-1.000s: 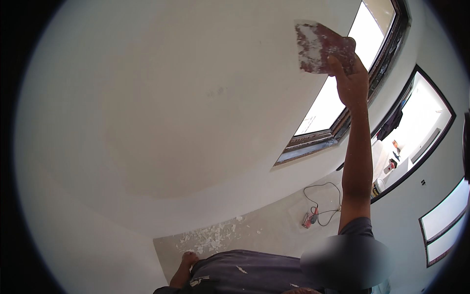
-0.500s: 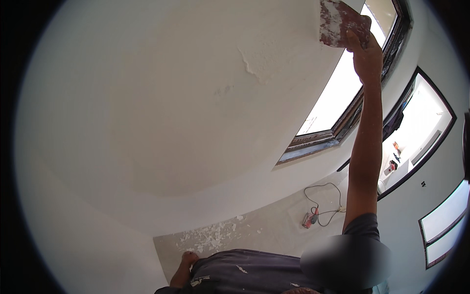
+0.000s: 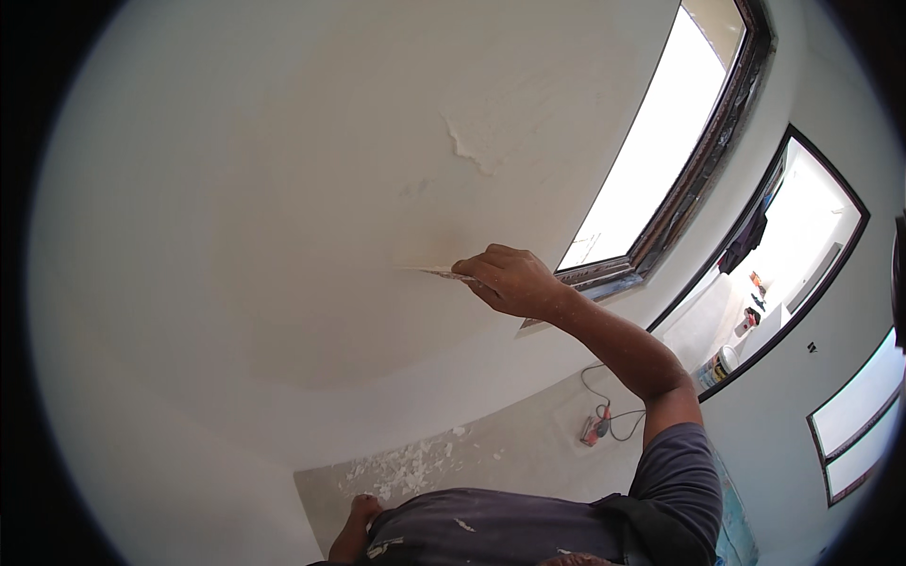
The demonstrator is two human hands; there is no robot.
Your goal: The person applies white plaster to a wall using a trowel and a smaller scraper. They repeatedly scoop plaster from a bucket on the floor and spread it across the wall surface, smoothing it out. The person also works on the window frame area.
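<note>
My right hand is closed on a thin flat scraper, seen nearly edge-on. The blade points left toward the pale plastered wall; whether it touches the wall I cannot tell. Higher up the wall is a patch with a raised, ragged edge. My left hand hangs low beside my body, its fingers curled in, and nothing shows in it.
White flakes lie scattered on the floor below the wall. A red and dark corded power tool rests on the floor. To the right are a dark-framed window, a doorway and a bucket.
My right hand has come down and left from beside the window, bending at the elbow. The scraper has turned from showing its broad reddish-brown, white-smeared face to nearly edge-on. My left hand stays low.
</note>
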